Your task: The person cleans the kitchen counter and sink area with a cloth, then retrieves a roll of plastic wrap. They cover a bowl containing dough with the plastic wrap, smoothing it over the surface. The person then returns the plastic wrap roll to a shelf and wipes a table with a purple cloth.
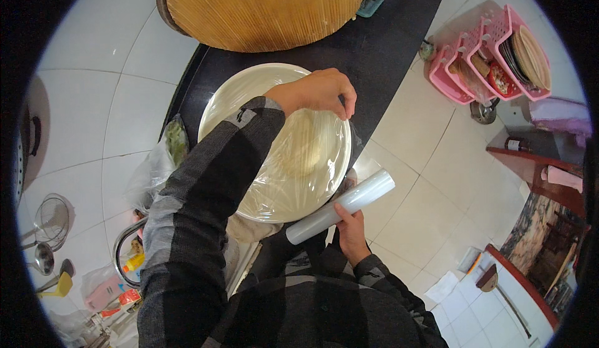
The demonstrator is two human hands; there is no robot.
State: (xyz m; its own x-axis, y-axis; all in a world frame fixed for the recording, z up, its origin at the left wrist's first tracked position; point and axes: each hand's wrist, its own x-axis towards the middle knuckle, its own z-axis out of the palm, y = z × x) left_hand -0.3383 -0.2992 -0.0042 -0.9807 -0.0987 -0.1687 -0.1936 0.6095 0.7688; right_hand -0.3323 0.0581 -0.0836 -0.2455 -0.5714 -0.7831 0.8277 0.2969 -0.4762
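Observation:
A large cream-coloured basin (276, 65) stands on the dark countertop, with clear cling film (271, 193) stretched over its mouth. Under the wrinkled film lies a pale lump that looks like dough (302, 149). My left hand (316, 93) reaches across the basin, its thumb and fingertips pinching the film at the right rim. Below and to the right, my right hand (352, 231) grips a thick roll of cling film (340, 206) near its middle. The roll is tilted, its upper end pointing right, close to the basin's near rim.
Behind the basin stands a round wooden board (266, 11) on the dark countertop (374, 53). A bag of greens (176, 140) and a curved metal faucet (122, 250) are at left, below hanging kitchen utensils (51, 226). A pink tiered rack (491, 58) stands on the tiled floor at right.

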